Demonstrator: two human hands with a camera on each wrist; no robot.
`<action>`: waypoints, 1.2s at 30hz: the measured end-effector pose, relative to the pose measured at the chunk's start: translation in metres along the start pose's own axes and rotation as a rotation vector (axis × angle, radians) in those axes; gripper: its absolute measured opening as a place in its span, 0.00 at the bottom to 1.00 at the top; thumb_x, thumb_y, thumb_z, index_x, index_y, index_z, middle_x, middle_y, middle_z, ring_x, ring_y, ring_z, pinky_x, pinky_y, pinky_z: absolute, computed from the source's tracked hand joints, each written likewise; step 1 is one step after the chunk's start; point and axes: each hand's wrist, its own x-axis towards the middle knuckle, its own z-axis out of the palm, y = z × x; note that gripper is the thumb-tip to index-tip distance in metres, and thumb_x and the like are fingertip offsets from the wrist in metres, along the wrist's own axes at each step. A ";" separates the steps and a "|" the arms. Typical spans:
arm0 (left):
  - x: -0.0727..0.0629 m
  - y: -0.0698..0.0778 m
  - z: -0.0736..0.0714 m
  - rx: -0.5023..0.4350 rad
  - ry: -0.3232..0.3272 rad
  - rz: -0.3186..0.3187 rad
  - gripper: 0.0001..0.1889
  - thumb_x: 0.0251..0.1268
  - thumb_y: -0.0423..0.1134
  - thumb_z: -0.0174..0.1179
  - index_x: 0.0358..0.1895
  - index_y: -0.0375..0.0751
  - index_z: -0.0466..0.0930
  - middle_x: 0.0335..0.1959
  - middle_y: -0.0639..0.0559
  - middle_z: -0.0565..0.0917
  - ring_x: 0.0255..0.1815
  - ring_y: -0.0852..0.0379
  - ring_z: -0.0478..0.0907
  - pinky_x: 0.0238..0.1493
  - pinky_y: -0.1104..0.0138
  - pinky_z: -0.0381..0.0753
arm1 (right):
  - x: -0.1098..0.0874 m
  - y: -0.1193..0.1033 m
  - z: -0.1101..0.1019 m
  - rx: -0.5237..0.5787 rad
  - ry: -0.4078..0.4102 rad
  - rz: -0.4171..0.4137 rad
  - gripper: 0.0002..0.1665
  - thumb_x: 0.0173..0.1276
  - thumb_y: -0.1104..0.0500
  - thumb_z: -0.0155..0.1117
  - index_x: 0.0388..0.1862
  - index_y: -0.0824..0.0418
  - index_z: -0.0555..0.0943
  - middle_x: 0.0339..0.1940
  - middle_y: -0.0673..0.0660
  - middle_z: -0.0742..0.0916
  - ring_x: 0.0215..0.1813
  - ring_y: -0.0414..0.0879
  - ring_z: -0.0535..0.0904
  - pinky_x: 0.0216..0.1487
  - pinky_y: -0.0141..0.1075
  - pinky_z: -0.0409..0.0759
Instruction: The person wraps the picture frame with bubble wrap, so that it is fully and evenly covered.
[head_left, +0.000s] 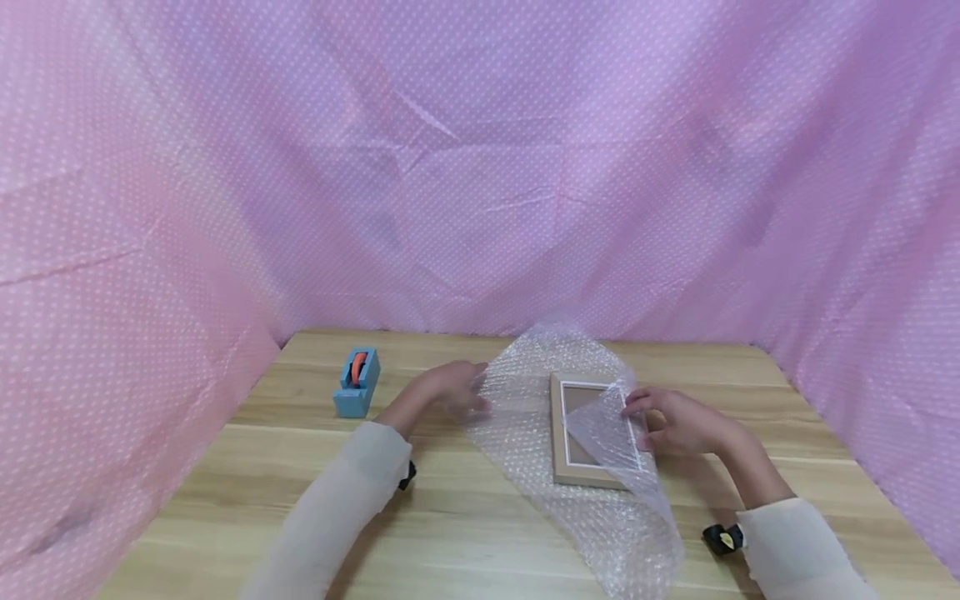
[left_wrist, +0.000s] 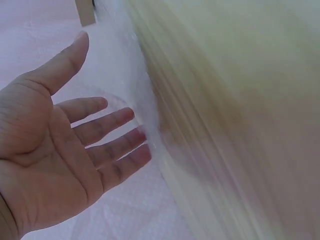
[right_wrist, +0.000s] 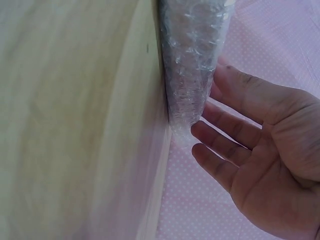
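Note:
A light wooden picture frame (head_left: 558, 433) with a white inner border lies on a sheet of bubble wrap (head_left: 517, 421). From the right, a flap of the wrap is folded over part of the frame. My right hand (head_left: 675, 422) is at that folded side, its fingertips touching the wrap; the right wrist view shows its fingers (right_wrist: 225, 142) extended along the wrapped edge. At the wrap's left edge is my left hand (head_left: 457, 387), slightly blurred. Its fingers are spread and straight in the left wrist view, with the palm (left_wrist: 55, 165) bare and fingertips right at the wrap.
A blue tape dispenser (head_left: 356, 387) with an orange roll stands on the wooden table (head_left: 427, 517), left of my left hand. Pink dotted cloth (head_left: 480, 208) hangs behind and along both sides of the table. The wrap's lower end trails toward the near edge.

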 end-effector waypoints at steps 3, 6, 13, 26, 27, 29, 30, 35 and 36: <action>-0.013 -0.012 -0.001 -0.036 0.032 -0.058 0.45 0.69 0.50 0.68 0.80 0.34 0.56 0.71 0.39 0.74 0.71 0.42 0.71 0.75 0.50 0.65 | 0.000 0.000 0.002 0.004 -0.003 -0.010 0.23 0.59 0.61 0.78 0.53 0.63 0.86 0.61 0.70 0.81 0.63 0.70 0.75 0.64 0.66 0.69; -0.023 -0.021 0.000 -0.088 0.089 -0.096 0.42 0.68 0.47 0.68 0.78 0.31 0.60 0.68 0.36 0.76 0.67 0.41 0.75 0.70 0.50 0.72 | -0.001 -0.001 0.003 -0.001 -0.005 -0.013 0.23 0.59 0.62 0.78 0.53 0.64 0.86 0.60 0.70 0.81 0.63 0.70 0.75 0.64 0.66 0.69; -0.038 -0.032 0.015 -0.812 0.108 -0.205 0.35 0.66 0.29 0.66 0.73 0.28 0.60 0.49 0.36 0.82 0.34 0.49 0.86 0.39 0.60 0.88 | -0.001 -0.001 0.003 -0.009 -0.009 -0.004 0.22 0.59 0.63 0.77 0.54 0.64 0.86 0.61 0.71 0.81 0.64 0.71 0.75 0.65 0.66 0.69; -0.053 0.002 0.040 -1.252 0.153 -0.172 0.08 0.75 0.28 0.53 0.51 0.30 0.70 0.38 0.40 0.79 0.35 0.51 0.81 0.46 0.57 0.88 | 0.002 -0.003 0.002 0.024 -0.010 0.035 0.23 0.60 0.61 0.78 0.55 0.63 0.86 0.63 0.70 0.81 0.67 0.71 0.73 0.68 0.66 0.66; -0.051 0.006 0.039 -1.257 0.159 -0.161 0.07 0.75 0.29 0.54 0.51 0.30 0.71 0.38 0.41 0.79 0.35 0.51 0.81 0.45 0.58 0.88 | 0.002 -0.003 0.002 0.025 -0.011 0.037 0.23 0.60 0.61 0.78 0.55 0.63 0.86 0.63 0.70 0.81 0.67 0.71 0.73 0.68 0.66 0.66; -0.048 0.017 0.035 -1.268 0.174 -0.133 0.06 0.76 0.31 0.54 0.49 0.31 0.72 0.40 0.42 0.79 0.35 0.52 0.81 0.47 0.58 0.88 | 0.002 -0.003 0.001 0.028 -0.013 0.040 0.23 0.60 0.61 0.78 0.55 0.63 0.86 0.63 0.70 0.80 0.67 0.71 0.73 0.68 0.66 0.66; -0.046 0.024 0.032 -1.277 0.177 -0.114 0.06 0.76 0.31 0.55 0.49 0.32 0.72 0.40 0.43 0.79 0.35 0.52 0.81 0.48 0.57 0.87 | 0.002 -0.003 0.001 0.028 -0.012 0.039 0.23 0.60 0.61 0.78 0.55 0.63 0.86 0.63 0.70 0.81 0.67 0.71 0.73 0.68 0.66 0.66; -0.030 0.062 0.017 -1.313 0.179 -0.013 0.09 0.76 0.34 0.56 0.50 0.32 0.73 0.40 0.45 0.80 0.35 0.51 0.82 0.54 0.52 0.85 | 0.001 -0.002 0.000 0.034 -0.009 0.045 0.23 0.60 0.62 0.78 0.55 0.64 0.86 0.62 0.69 0.81 0.67 0.70 0.73 0.68 0.65 0.66; -0.026 0.069 0.016 -1.306 0.176 -0.004 0.09 0.76 0.34 0.57 0.50 0.32 0.74 0.39 0.45 0.81 0.35 0.52 0.83 0.55 0.52 0.84 | 0.001 -0.002 0.000 0.034 -0.008 0.045 0.23 0.60 0.62 0.78 0.55 0.64 0.86 0.62 0.69 0.81 0.67 0.70 0.73 0.68 0.65 0.66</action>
